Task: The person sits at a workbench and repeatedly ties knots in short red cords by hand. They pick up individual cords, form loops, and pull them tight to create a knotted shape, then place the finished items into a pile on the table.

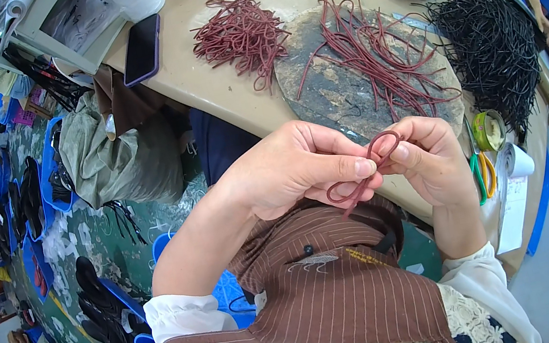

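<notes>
Between my two hands is a dark red cord (386, 136) bent into loops, held above my lap in front of the table edge. My left hand (318, 167) pinches it between thumb and fingers, and a loop hangs below those fingertips. Close against it, my right hand (422, 156) grips the upper loop with thumb and forefinger. Just beyond my hands, loose dark red cords (375, 54) lie spread over a worn round board (318, 83). A tangled heap of looped red cord pieces (241, 36) sits to its left.
A large bundle of black cords (489, 53) lies right of the board. Near it are a small round tin (488, 131), scissors (486, 174) and a paper roll (518, 162). A phone (143, 49) rests at the table's left edge. Blue bins (55, 166) with shoes stand on the floor.
</notes>
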The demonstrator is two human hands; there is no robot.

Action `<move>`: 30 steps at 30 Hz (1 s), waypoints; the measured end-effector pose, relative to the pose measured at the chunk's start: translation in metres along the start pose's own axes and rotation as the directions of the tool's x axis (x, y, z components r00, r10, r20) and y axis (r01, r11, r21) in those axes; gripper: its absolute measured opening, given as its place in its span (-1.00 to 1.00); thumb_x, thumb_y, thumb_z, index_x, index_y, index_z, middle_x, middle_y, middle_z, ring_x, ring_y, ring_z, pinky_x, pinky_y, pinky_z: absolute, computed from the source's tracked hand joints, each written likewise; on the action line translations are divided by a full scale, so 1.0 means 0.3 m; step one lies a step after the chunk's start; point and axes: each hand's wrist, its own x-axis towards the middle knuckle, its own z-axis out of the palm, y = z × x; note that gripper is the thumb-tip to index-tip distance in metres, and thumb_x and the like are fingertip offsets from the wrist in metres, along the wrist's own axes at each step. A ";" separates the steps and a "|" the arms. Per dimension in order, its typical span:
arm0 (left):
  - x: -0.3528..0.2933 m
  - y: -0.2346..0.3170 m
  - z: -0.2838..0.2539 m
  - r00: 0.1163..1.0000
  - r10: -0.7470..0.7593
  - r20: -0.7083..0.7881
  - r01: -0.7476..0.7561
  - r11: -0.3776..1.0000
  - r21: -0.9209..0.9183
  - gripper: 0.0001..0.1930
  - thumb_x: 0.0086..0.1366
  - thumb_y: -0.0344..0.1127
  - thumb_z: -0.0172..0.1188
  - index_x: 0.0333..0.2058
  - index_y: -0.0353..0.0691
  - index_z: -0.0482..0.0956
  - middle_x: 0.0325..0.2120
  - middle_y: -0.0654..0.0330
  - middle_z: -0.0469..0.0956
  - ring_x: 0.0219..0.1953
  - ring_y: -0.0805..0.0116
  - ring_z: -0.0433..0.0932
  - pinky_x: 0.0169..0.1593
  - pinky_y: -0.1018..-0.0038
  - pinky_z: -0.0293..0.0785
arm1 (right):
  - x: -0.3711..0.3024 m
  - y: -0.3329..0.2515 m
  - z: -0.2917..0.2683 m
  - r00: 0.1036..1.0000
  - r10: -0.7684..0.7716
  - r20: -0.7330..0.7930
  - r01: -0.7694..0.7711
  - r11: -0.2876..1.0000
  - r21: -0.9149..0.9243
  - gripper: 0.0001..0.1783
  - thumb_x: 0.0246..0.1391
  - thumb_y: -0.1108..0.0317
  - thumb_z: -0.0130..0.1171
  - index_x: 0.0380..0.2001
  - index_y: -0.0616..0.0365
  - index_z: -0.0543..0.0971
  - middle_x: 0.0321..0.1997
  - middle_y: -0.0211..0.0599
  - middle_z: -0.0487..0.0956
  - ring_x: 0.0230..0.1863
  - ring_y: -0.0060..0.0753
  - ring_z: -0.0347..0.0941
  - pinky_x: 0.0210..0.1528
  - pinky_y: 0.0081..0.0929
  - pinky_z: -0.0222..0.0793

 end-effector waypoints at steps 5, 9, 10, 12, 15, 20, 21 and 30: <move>0.018 0.004 -0.031 1.000 -0.004 0.008 0.003 0.999 0.039 -0.84 0.09 -0.44 0.17 -0.36 -0.41 0.52 -0.47 0.03 0.55 -0.53 0.44 0.49 -0.44 0.59 0.42 | 0.018 0.022 -0.017 0.996 0.084 0.017 -0.086 0.976 0.200 -0.83 0.03 0.50 0.03 -0.31 0.40 0.46 -0.28 -0.08 0.52 -0.30 -0.32 0.50 -0.18 -0.41 0.45; 0.048 -0.026 -0.068 0.995 0.067 -0.067 -0.058 0.990 0.131 -0.84 0.11 -0.43 0.15 -0.35 -0.41 0.52 -0.47 0.06 0.55 -0.51 0.47 0.49 -0.42 0.61 0.43 | 0.025 0.054 -0.008 0.995 -0.046 -0.088 0.036 0.992 -0.118 -0.83 0.04 0.48 0.03 -0.30 0.37 0.44 -0.26 -0.11 0.51 -0.30 -0.36 0.49 -0.16 -0.41 0.44; 0.053 -0.038 -0.072 0.991 0.095 -0.098 -0.079 0.985 0.150 -0.84 0.11 -0.44 0.15 -0.35 -0.42 0.52 -0.47 0.07 0.55 -0.51 0.48 0.49 -0.41 0.62 0.43 | 0.028 0.074 -0.015 0.987 -0.050 -0.154 0.025 0.987 -0.156 -0.83 0.04 0.48 0.03 -0.30 0.36 0.44 -0.26 -0.12 0.51 -0.29 -0.37 0.49 -0.16 -0.41 0.44; 0.061 -0.065 -0.063 0.964 0.202 -0.172 -0.159 0.959 0.233 -0.86 0.14 -0.44 0.12 -0.36 -0.42 0.52 -0.52 0.16 0.54 -0.52 0.55 0.46 -0.42 0.67 0.39 | 0.038 0.104 -0.019 0.969 -0.046 -0.242 0.022 0.995 -0.098 -0.84 0.05 0.46 0.03 -0.30 0.34 0.43 -0.24 -0.13 0.50 -0.28 -0.38 0.48 -0.16 -0.41 0.43; 0.066 -0.114 -0.052 0.900 0.339 -0.272 -0.240 0.910 0.339 -0.86 0.15 -0.45 0.10 -0.35 -0.42 0.51 -0.53 0.20 0.53 -0.51 0.60 0.44 -0.42 0.69 0.37 | 0.041 0.141 -0.031 0.970 0.084 -0.227 -0.017 0.959 0.283 -0.83 0.07 0.39 0.02 -0.32 0.30 0.44 -0.22 -0.16 0.50 -0.21 -0.37 0.46 -0.11 -0.42 0.40; 0.107 -0.144 -0.109 0.857 0.384 -0.343 -0.267 0.901 0.343 -0.85 0.16 -0.47 0.09 -0.31 -0.44 0.50 -0.49 0.18 0.54 -0.46 0.58 0.47 -0.36 0.68 0.42 | 0.074 0.151 -0.062 0.974 0.106 -0.202 -0.052 0.965 0.257 -0.73 0.05 0.44 0.04 -0.17 0.31 0.38 -0.16 -0.19 0.46 -0.14 -0.40 0.42 -0.04 -0.46 0.35; 0.106 -0.125 -0.124 0.870 0.339 -0.358 -0.236 0.924 0.301 -0.84 0.16 -0.48 0.08 -0.30 -0.45 0.50 -0.47 0.17 0.54 -0.44 0.56 0.49 -0.33 0.67 0.43 | 0.078 0.136 -0.071 0.980 0.038 -0.194 -0.021 0.996 0.091 -0.69 0.03 0.46 0.05 -0.13 0.31 0.35 -0.14 -0.19 0.45 -0.13 -0.42 0.41 -0.04 -0.48 0.34; 0.106 -0.101 -0.103 0.925 0.250 -0.287 -0.235 0.968 0.084 -0.92 0.19 -0.42 0.06 -0.38 -0.31 0.41 -0.49 0.16 0.52 -0.45 0.44 0.55 -0.34 0.57 0.52 | 0.104 0.113 -0.020 0.965 -0.207 -0.159 0.126 0.902 -0.413 -0.49 -0.12 0.60 0.15 -0.04 0.27 0.28 -0.31 -0.34 0.45 -0.27 -0.59 0.41 -0.16 -0.62 0.36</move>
